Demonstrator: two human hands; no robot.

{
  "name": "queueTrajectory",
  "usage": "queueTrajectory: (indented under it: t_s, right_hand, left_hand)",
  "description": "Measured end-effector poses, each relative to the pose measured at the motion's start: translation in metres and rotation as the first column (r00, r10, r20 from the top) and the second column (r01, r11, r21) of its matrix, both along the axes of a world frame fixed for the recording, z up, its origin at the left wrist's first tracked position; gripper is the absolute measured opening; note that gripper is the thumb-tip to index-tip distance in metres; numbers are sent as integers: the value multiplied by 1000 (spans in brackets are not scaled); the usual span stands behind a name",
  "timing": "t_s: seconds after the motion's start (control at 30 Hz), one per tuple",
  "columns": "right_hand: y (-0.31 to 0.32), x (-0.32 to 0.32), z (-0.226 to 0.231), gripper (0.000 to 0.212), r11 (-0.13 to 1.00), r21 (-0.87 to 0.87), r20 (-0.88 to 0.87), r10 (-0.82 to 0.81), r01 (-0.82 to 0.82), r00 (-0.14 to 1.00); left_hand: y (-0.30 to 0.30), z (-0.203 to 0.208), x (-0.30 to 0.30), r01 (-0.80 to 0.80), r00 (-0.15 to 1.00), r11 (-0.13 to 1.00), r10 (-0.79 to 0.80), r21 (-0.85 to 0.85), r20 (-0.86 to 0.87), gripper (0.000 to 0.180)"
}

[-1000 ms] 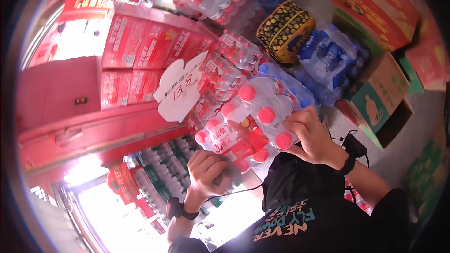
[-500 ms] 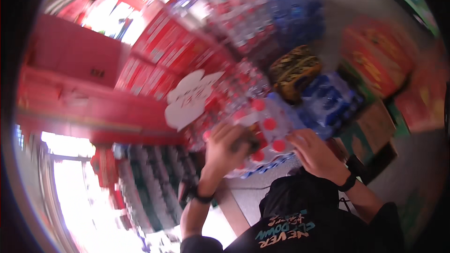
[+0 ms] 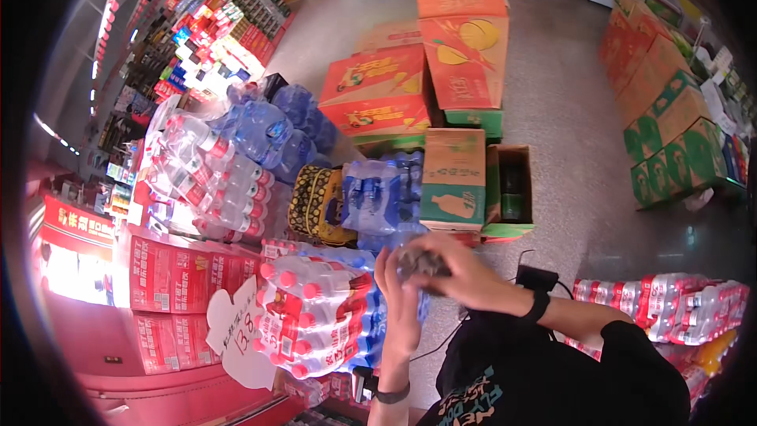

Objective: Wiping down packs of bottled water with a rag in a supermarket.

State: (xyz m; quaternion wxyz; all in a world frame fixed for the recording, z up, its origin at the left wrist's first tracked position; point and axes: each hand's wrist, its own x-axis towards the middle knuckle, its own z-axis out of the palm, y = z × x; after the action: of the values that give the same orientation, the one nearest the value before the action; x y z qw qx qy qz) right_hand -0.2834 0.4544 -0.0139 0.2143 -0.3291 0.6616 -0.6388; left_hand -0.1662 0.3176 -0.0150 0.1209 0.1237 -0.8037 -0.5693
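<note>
In front of me my right hand (image 3: 467,274) is closed on a crumpled dark grey cloth (image 3: 420,263). Beside it, my left hand (image 3: 400,314) has its fingers stretched upward against the cloth's near side; I cannot tell whether they grip it. Just left of the hands stands a stack of shrink-wrapped water bottles (image 3: 315,322) with red caps and red labels. Blue-wrapped bottles (image 3: 371,201) sit beyond my hands, next to a black and yellow patterned bag (image 3: 317,203).
A white cloud-shaped price sign (image 3: 239,339) leans by red cartons (image 3: 169,272) on the left. Orange fruit cartons (image 3: 461,43) and an upright brown-green box (image 3: 453,181) stand ahead. Large blue water jugs (image 3: 264,130) are far left. More bottle packs (image 3: 670,304) lie at right.
The view has swung to the right and up. My hands, formerly apart over the red-capped bottles, are now together right of them. The grey cloth has passed from my left hand to my right.
</note>
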Motion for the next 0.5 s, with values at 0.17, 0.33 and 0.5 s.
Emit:
queueTrajectory:
  t_s: [0.17,0.33,0.5]
  right_hand:
    - [45,-51,15,57,936,45,-384,-307,350,871]
    - [4,-132,1,69,888,-57,-581,-401,456,709]
    - [-18,-222,-165,85,746,477,-558,-152,465,816]
  left_hand:
    - [12,-40,30,-99,991,944,64,315,120,64]
    - [11,-73,55,-310,939,844,202,437,278,66]
    - [19,-75,29,-449,887,739,301,503,350,63]
